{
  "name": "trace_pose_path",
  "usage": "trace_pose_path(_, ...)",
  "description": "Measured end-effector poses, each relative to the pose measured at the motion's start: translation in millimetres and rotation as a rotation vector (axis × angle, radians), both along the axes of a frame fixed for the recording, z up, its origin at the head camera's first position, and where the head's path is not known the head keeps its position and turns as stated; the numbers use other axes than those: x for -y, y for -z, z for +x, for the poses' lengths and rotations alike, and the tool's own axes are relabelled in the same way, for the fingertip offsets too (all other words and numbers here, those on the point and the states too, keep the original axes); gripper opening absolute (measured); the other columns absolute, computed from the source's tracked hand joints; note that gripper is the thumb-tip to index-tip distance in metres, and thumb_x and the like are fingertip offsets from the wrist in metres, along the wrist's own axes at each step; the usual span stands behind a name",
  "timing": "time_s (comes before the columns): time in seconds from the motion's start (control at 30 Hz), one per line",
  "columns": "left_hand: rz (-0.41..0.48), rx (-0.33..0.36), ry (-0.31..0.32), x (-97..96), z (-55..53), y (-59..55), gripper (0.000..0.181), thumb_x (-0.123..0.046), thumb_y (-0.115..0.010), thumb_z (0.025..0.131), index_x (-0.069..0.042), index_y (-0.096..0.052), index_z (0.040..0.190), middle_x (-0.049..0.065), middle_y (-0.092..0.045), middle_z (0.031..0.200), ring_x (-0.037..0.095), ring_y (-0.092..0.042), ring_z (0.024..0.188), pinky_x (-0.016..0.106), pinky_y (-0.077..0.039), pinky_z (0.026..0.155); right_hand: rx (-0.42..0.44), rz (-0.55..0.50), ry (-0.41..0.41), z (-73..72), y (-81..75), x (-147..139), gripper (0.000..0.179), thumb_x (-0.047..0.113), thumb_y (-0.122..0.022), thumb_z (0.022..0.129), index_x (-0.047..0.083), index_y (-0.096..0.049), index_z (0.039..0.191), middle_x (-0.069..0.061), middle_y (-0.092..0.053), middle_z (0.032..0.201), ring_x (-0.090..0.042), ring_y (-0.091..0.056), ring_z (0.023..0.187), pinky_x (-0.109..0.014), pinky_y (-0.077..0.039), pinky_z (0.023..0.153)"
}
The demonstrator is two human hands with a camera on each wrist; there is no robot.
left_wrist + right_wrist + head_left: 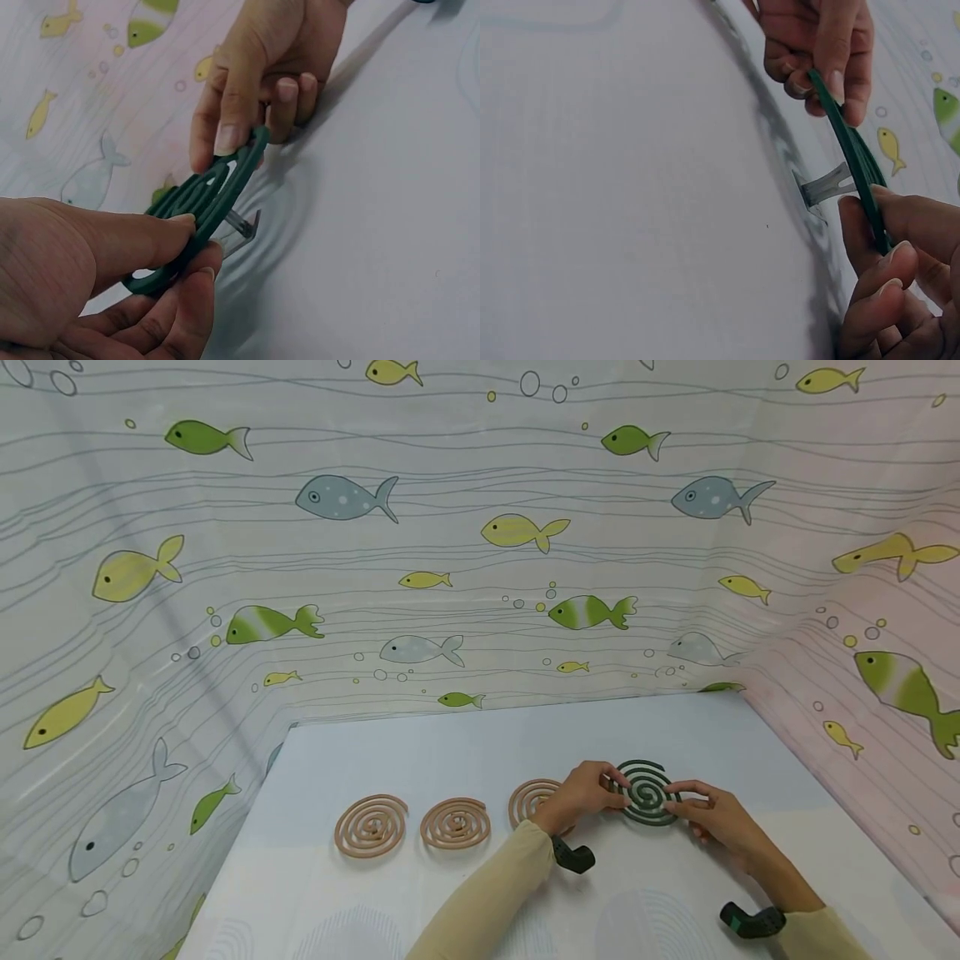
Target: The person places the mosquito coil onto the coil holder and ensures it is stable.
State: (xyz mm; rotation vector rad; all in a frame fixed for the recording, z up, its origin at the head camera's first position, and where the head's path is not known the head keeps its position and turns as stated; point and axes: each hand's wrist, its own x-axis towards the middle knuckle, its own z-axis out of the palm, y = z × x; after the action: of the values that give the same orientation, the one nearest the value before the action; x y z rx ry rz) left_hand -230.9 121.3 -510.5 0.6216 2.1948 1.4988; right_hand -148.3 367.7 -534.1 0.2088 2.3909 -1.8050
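A dark green spiral mosquito coil (646, 793) is held between both hands above the white table. My left hand (585, 795) pinches its left edge, thumb on the upper face and fingers beneath, as the left wrist view shows. At the opposite edge my right hand (716, 817) pinches it between thumb and fingers. Under the coil's middle, a small metal stand (826, 186) reaches down toward the table in the right wrist view. Behind my left wrist lies a brown coil (534, 802), partly covered by the hand.
Two more brown coils, the middle one (455, 823) and the leftmost one (371, 827), lie in a row on the white table (315, 910). Fish-printed cloth walls (465, 552) rise behind the table and at its sides. Each wrist wears a black camera mount (573, 855).
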Motion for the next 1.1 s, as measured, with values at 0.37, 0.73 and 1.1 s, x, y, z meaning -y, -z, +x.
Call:
trace_pose_path(0.37, -0.027, -0.029, 0.011, 1.5, 0.3, -1.9, 0.018, -0.006, -0.081, 0.089, -0.010, -0.075, 0.105, 0.000, -0.056, 0.068, 0.015, -0.058, 0.062, 0.023, -0.042, 0.059, -0.010, 0.016, 0.003, 0.2, 0.5, 1.1, 0.057, 0.036, -0.077, 0.094, 0.006, -0.057, 0.139, -0.004, -0.065, 0.083, -0.011, -0.049, 0.060, -0.028, -0.049, 0.055)
trace_pose_path(0.73, -0.014, -0.028, 0.017, 1.2, 1.4, -2.3, 0.020, -0.005, -0.083, 0.087, -0.010, -0.075, 0.105, 0.001, -0.056, 0.068, 0.015, -0.059, 0.061, 0.023, -0.042, 0.056, -0.021, 0.002, 0.018, 0.4, 0.8, 0.8, 0.054, 0.033, -0.076, 0.096, 0.004, -0.058, 0.138, -0.003, -0.066, 0.087, -0.011, -0.050, 0.061, -0.028, -0.049, 0.054)
trace_pose_path(1.1, -0.033, -0.034, 0.003, 0.3, -0.2, -2.9, 0.017, -0.008, -0.083, 0.087, -0.012, -0.075, 0.102, 0.001, -0.058, 0.067, 0.019, -0.061, 0.063, 0.023, -0.043, 0.058, 0.002, 0.041, 0.052, -6.9, 1.9, 2.8, 0.056, 0.037, -0.075, 0.096, 0.006, -0.059, 0.139, -0.002, -0.061, 0.083, -0.011, -0.050, 0.062, -0.029, -0.049, 0.055)
